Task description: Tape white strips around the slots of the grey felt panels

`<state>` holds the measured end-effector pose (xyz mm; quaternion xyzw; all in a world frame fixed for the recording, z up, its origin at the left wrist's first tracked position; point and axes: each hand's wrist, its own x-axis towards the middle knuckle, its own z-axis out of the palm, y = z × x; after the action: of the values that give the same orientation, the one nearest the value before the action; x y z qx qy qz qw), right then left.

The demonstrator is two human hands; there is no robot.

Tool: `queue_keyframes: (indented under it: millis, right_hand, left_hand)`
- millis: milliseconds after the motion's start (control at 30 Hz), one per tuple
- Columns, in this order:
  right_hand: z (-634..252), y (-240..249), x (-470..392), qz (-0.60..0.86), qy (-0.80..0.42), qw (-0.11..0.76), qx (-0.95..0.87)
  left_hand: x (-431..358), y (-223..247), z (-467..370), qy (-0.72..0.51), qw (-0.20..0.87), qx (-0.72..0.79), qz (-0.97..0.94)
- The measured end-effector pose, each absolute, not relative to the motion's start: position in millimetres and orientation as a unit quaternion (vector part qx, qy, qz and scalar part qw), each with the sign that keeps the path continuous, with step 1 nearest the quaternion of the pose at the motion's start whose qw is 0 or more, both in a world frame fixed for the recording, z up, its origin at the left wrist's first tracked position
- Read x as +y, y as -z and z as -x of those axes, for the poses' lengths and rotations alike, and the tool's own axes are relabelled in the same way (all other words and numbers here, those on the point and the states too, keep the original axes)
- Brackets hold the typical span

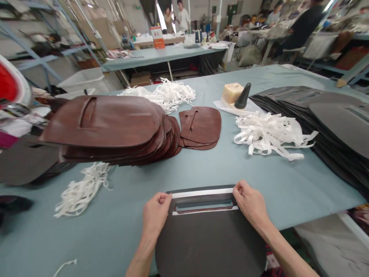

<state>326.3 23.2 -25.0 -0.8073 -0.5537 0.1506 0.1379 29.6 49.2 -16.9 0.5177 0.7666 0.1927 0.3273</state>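
Observation:
A dark grey panel (210, 240) with rounded lower corners lies at the table's near edge, its long slot close to the top. Along its top edge runs a white strip (201, 193), and a second white strip (181, 212) borders the slot's lower side. My left hand (157, 213) pinches the panel's top left corner at the end of the upper strip. At the opposite top corner, my right hand (250, 202) is closed on the panel too. Beyond my right hand lies a tangled heap of white strips (271, 134).
Brown slotted panels (106, 123) are stacked at left, with smaller brown pieces (201, 125) beside them. Dark grey panels (343, 123) pile up at right. A yellowish block (232, 93) and black cone (243, 96) stand farther back. People (183, 17) are in the background.

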Motion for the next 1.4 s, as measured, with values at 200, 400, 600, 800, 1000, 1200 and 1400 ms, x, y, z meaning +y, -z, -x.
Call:
queue_keyframes:
  millis: [200, 400, 600, 800, 1000, 1200, 1400]
  right_hand:
    - [-324.1, 20.2, 24.1, 0.808, -0.151, 0.115, -0.557]
    - [-322.1, 21.5, 24.5, 0.813, -0.141, 0.113, -0.553]
    - [-325.9, 23.8, 24.6, 0.822, -0.138, 0.134, -0.535]
    - [-307.4, 13.2, 12.5, 0.751, -0.049, 0.128, -0.646]
    - [-266.5, 16.0, 1.3, 0.564, -0.01, 0.119, -0.817]
    - [-266.3, 20.9, 0.5, 0.566, 0.004, 0.118, -0.816]
    - [-263.4, 12.0, 32.4, 0.596, 0.006, 0.136, -0.792]
  left_hand:
    - [48.9, 14.4, -29.9, -0.203, 0.346, 0.773, -0.491]
    - [48.0, 10.7, -33.3, -0.177, 0.331, 0.775, -0.508]
    - [41.9, 14.6, -41.5, -0.155, 0.192, 0.801, -0.546]
    - [19.3, 28.3, -58.2, -0.229, 0.028, 0.65, -0.724]
    - [1.0, 39.1, -63.5, -0.139, -0.027, 0.524, -0.84]
    - [13.9, 47.2, -51.0, -0.17, -0.006, 0.538, -0.826]
    - [15.4, 48.7, -49.9, -0.264, 0.037, 0.594, -0.759]
